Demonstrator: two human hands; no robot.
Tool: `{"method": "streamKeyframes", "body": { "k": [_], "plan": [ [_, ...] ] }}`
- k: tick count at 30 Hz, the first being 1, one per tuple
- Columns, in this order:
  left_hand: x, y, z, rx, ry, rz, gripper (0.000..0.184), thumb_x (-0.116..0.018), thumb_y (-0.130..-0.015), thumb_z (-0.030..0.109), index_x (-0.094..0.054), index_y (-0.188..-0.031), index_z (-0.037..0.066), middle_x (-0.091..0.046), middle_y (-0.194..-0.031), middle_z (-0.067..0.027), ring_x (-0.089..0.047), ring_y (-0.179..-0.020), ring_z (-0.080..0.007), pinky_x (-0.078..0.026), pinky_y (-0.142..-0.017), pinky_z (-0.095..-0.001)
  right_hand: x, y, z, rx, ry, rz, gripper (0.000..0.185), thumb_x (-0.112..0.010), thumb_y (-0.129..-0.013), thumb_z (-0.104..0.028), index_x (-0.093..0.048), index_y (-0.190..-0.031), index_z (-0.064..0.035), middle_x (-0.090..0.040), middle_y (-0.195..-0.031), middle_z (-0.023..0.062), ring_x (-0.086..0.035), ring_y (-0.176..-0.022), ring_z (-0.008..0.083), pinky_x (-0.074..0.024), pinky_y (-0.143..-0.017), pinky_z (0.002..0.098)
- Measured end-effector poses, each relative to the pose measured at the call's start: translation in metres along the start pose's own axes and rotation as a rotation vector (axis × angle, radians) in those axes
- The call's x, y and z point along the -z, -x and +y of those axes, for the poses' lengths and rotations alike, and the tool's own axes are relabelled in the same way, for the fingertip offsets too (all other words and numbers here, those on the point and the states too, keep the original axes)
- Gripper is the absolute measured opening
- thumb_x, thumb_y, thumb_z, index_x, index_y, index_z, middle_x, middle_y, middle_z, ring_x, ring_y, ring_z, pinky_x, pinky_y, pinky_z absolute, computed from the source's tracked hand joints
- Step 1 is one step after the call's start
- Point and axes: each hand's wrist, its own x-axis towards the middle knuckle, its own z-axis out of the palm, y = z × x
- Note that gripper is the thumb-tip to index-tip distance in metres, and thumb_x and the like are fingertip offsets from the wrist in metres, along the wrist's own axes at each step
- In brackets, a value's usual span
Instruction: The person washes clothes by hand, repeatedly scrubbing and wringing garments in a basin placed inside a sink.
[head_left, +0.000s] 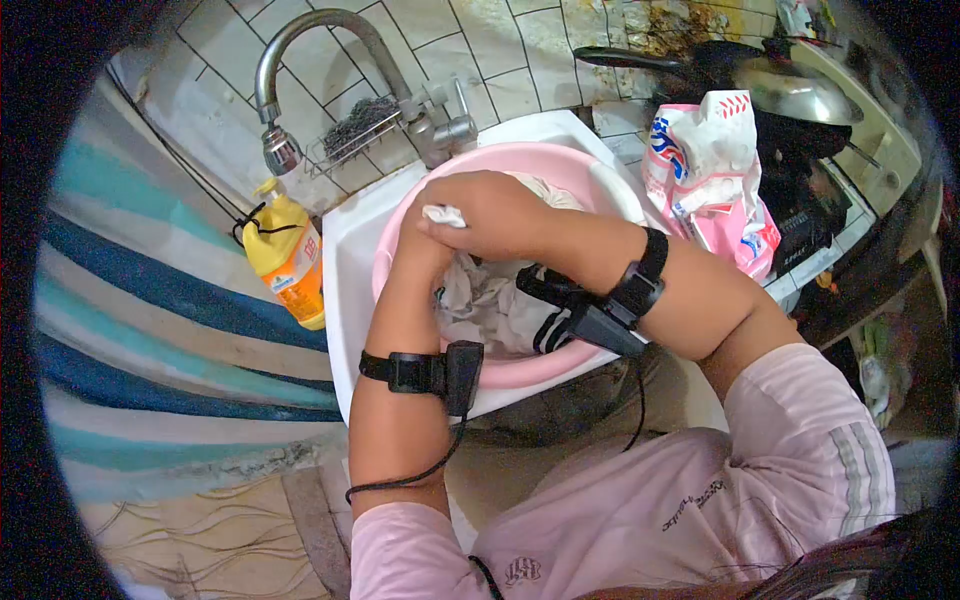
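Note:
Over the pink basin (465,375), my two hands are pressed together. A bit of white cloth (443,216) pokes out between them. My right hand (497,212) is closed around the cloth and crosses in front of my left hand (428,195). The left hand also looks closed on it, though most of its fingers are hidden. Beneath my wrists, wet white and grey clothes (490,310) lie bunched in the basin. A dark piece with white stripes (550,325) is among them.
The basin sits in a white sink (345,255) under a curved metal faucet (330,20). A yellow bottle (285,255) stands at left. At right are an open detergent bag (705,170), a black-handled pan (635,60) and a metal lid (800,90). A wire rack (355,140) holds scouring mesh.

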Motion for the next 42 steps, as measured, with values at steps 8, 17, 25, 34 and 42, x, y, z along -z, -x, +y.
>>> {"method": "streamKeyframes", "body": {
  "k": [8,17,25,34,42],
  "plan": [
    [-0.009,0.008,0.003,-0.065,0.035,-0.238,0.034,-0.064,-0.072,0.016,-0.062,-0.103,0.002,-0.066,-0.095,-0.0109,-0.063,-0.087,-0.0194,-0.048,-0.076,-0.0332,-0.001,-0.009,0.034,-0.389,-0.041,0.183,0.026,-0.056,-0.084,-0.028,-0.059,-0.092,-0.0030,-0.061,-0.086,0.0231,-0.060,-0.082,0.0392,-0.0462,-0.072,0.0432],
    [-0.009,0.005,-0.007,-0.154,0.001,-0.153,0.030,-0.061,-0.075,0.017,-0.061,-0.101,0.002,-0.066,-0.094,-0.0146,-0.063,-0.089,-0.0266,-0.047,-0.078,-0.0347,-0.004,-0.005,0.022,-0.143,0.041,0.078,0.033,-0.056,-0.085,-0.034,-0.061,-0.091,-0.0021,-0.062,-0.087,0.0224,-0.059,-0.083,0.0392,-0.0462,-0.076,0.0425],
    [-0.012,-0.002,-0.016,-0.119,-0.147,-0.124,0.034,-0.061,-0.073,0.015,-0.060,-0.105,0.002,-0.065,-0.093,-0.0175,-0.063,-0.090,-0.0312,-0.046,-0.078,-0.0369,0.000,0.000,-0.001,-0.143,0.116,0.102,0.031,-0.051,-0.090,-0.031,-0.061,-0.095,-0.0026,-0.062,-0.089,0.0213,-0.059,-0.084,0.0393,-0.0464,-0.075,0.0427],
    [-0.010,0.012,0.011,-0.099,0.053,-0.162,0.033,-0.058,-0.072,0.011,-0.060,-0.104,0.003,-0.066,-0.095,-0.0135,-0.062,-0.090,-0.0253,-0.045,-0.081,-0.0345,-0.004,-0.008,0.031,-0.344,-0.015,0.249,0.030,-0.053,-0.090,-0.031,-0.059,-0.091,-0.0011,-0.061,-0.080,0.0226,-0.060,-0.075,0.0352,-0.0465,-0.070,0.0396],
    [-0.003,-0.008,-0.009,-0.070,0.367,0.067,0.039,-0.050,-0.075,0.000,-0.056,-0.113,-0.001,-0.062,-0.104,-0.0104,-0.059,-0.092,-0.0182,-0.045,-0.081,-0.0289,-0.014,-0.009,0.048,-0.407,-0.530,0.114,0.040,-0.060,-0.082,-0.040,-0.056,-0.104,-0.0065,-0.062,-0.096,0.0227,-0.063,-0.087,0.0327,-0.0478,-0.077,0.0378]
  ]
}}
